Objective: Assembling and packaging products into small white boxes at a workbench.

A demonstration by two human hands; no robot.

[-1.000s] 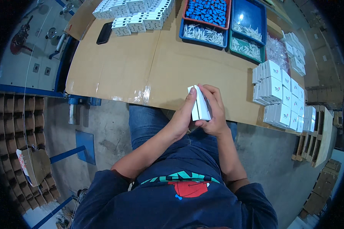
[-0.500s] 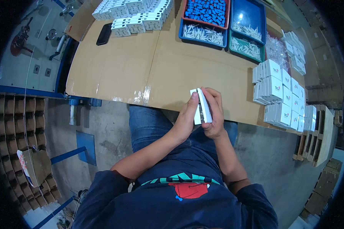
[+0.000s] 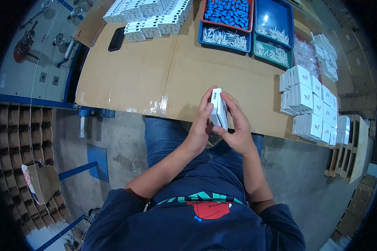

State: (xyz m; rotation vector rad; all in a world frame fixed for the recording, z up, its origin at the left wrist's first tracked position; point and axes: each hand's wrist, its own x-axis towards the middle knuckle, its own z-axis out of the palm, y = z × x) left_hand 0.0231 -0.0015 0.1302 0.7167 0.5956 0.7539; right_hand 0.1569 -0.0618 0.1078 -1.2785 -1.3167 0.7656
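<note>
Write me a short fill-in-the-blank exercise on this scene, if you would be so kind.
The left grip and right grip hold a mostly ____ case.
The far red tray holds small ____ pieces.
A black ____ lies beside the white stack.
White boxes with red marks stand on the ____ side of the table.

Missing words: white; blue; phone; right.

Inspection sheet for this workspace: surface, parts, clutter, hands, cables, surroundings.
Surface: table covered in cardboard, shiny tape near front edge.
Job's things: white case in hand; white boxes stacked right; trays of small blue and white pieces.
Clutter: black phone, upper left.
Hands: left hand and right hand both hold the case.
Cables: thin line at left, cannot tell whether cable.
Surroundings: wooden pallet right, cardboard dividers left.
</note>
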